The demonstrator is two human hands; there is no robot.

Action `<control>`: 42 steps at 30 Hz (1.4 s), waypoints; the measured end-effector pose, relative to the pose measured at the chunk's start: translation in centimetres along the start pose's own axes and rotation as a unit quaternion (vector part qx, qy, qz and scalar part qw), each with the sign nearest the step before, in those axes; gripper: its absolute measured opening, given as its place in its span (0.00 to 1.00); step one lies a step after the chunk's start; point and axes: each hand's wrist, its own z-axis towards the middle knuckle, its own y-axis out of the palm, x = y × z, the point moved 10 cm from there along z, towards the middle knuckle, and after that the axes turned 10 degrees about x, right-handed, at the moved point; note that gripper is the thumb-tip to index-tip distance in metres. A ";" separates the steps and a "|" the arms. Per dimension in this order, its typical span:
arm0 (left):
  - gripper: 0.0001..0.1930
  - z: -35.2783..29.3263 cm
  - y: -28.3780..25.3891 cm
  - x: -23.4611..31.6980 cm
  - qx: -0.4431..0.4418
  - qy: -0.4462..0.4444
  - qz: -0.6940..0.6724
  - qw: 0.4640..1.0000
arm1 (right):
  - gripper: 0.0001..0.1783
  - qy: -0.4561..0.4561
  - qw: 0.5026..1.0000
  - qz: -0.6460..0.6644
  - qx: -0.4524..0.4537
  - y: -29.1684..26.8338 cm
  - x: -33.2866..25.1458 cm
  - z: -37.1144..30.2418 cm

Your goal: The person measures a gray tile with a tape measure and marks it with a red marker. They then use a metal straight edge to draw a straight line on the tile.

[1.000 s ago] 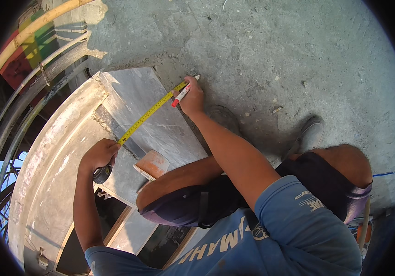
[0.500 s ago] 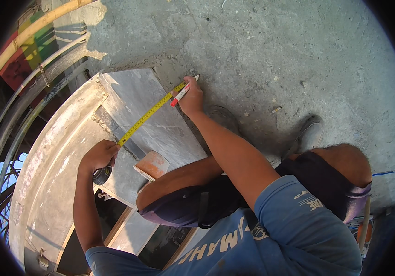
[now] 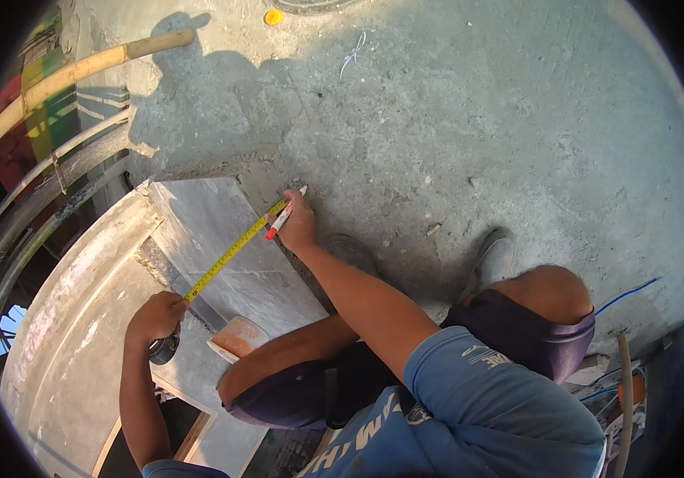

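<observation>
Tape measure (image 3: 230,256) stretched across grey slab (image 3: 222,239); left hand (image 3: 155,317) clenched on its case, right hand (image 3: 298,225) gripping marker (image 3: 285,215), pinning tape end. Slip there likely skews the mark.

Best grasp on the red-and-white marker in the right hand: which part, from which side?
Judging by its pose, grip the red barrel from above, pinching across it. The marker lies low over the slab, white tip up-right; the right hand covers its right side.

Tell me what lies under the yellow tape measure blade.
Under the yellow tape blade, stretched between the left hand and right hand, lies a grey stone slab. What is beneath the slab is covered.
</observation>
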 end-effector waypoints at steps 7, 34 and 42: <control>0.12 -3.5 -4.9 1.5 0.058 0.080 0.073 0.992 | 0.34 -0.143 0.985 -0.015 0.096 -9.3 -13.4 3.2; 0.17 -52.0 -3.3 1.6 -0.364 0.451 -0.100 0.809 | 0.22 -0.064 0.904 -0.304 0.294 -53.4 -68.7 -45.3; 0.40 -63.4 -3.8 7.4 -0.418 0.529 0.055 0.736 | 0.29 -0.258 0.900 -0.045 0.349 -46.7 -71.3 -59.0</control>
